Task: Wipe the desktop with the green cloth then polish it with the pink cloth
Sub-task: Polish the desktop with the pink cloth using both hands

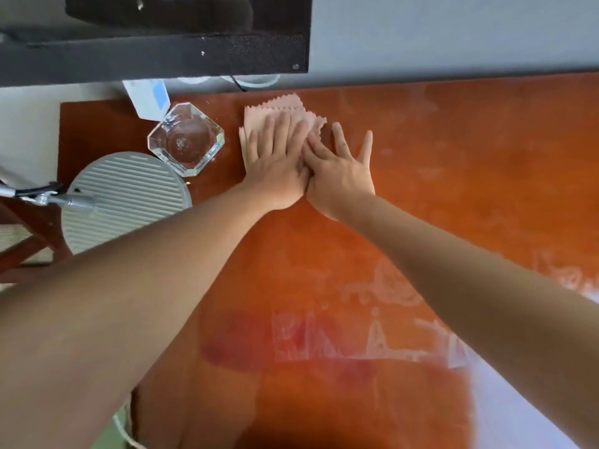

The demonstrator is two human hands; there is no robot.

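Note:
The pink cloth (275, 106) with zigzag edges lies flat on the orange-brown desktop (470, 176), near its far edge. My left hand (278, 163) presses flat on the cloth, fingers spread. My right hand (340, 166) lies flat beside it, its thumb side overlapping my left hand; two of its fingers touch the cloth's right edge and the others rest on bare desktop. A bit of green cloth (113, 429) shows at the bottom left under my left arm.
A glass ashtray (185, 139) stands left of the cloth. A round ribbed silver lamp head (129, 192) sits nearer on the left. A white card (147, 97) leans behind the ashtray. A black monitor (162, 37) hangs over the far edge. Whitish smears mark the desktop.

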